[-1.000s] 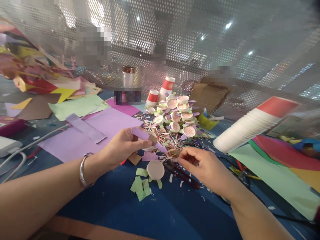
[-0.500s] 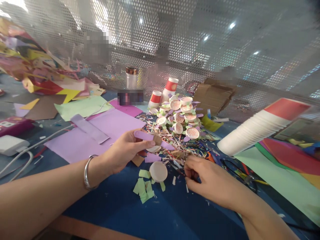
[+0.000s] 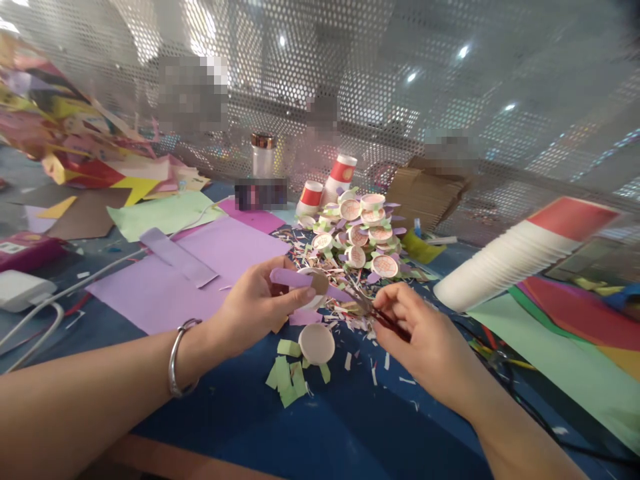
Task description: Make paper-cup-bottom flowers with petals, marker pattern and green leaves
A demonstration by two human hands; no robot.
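Mid-frame, the gripping right hand had raised one pair of scissors; the left hand pinched one purple-tabbed disc.

My left hand has a matt lilac paper strip & a round piece w/ a dull brown, card-like face; in my right hand the scissors show greyish metal blades w/ dark, plastic-looking handles. I've a polished metal bangle on, & the desk looks smooth, mostly matt, strewn w/ matt paper scraps. Also: smooth paper cups, rough corrugated cardboard, perforated metal-looking panel, smooth white plastic adapter, clear shiny jar (glass or plastic, can't tell) w/ glossy coppery lid.
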